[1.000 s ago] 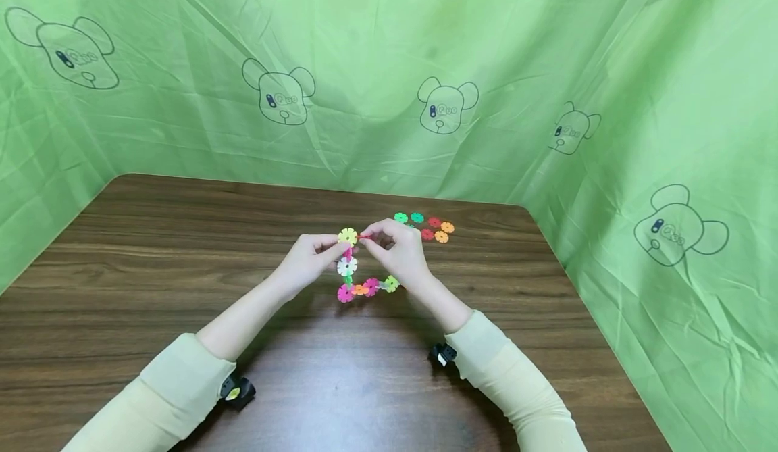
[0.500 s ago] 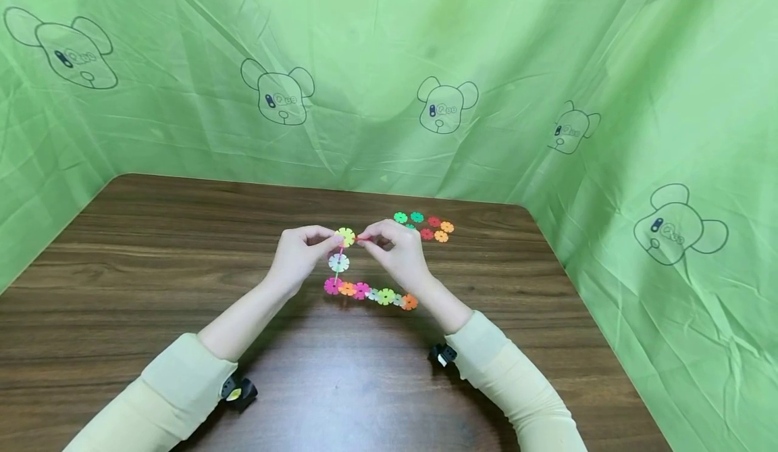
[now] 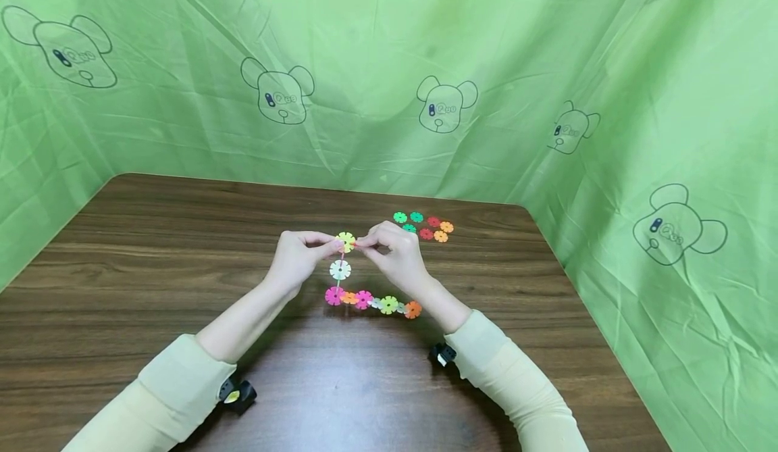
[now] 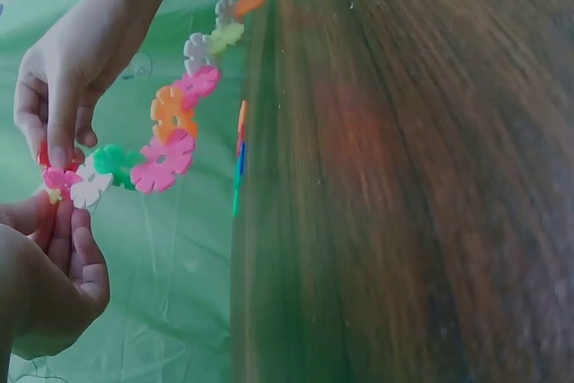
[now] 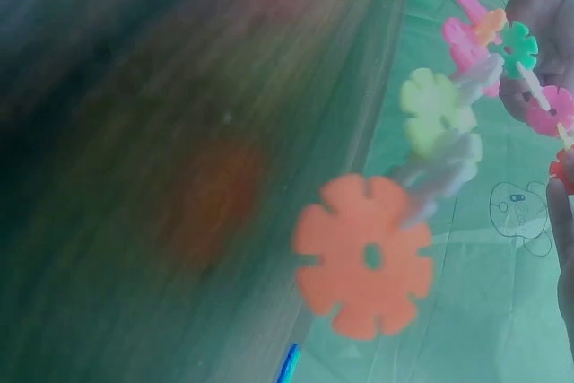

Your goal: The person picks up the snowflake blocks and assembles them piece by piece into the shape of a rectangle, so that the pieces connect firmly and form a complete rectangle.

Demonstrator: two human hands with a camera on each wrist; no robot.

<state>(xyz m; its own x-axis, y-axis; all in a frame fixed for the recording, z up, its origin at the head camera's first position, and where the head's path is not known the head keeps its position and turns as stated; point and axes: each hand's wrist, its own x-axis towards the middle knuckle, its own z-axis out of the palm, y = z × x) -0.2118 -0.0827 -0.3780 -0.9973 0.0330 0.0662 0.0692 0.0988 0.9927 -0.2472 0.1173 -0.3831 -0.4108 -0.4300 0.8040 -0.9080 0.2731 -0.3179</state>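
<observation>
A person's arms stretch forward and angle inward, bringing the left hand [image 3: 294, 259] and the right hand [image 3: 398, 249] close together, fingertips nearly meeting. The left pinches with thumb [image 3: 328, 249] and forefinger, both reaching toward the right. The right mirrors the grip, thumb and forefinger pressed together toward the left, knuckles raised. Pale sleeves are bunched partway up both arms, the left cuff [image 3: 185, 367] and right cuff [image 3: 480, 344] leaving the left forearm [image 3: 243, 323] and right forearm [image 3: 446, 303] bare to the wrists.
</observation>
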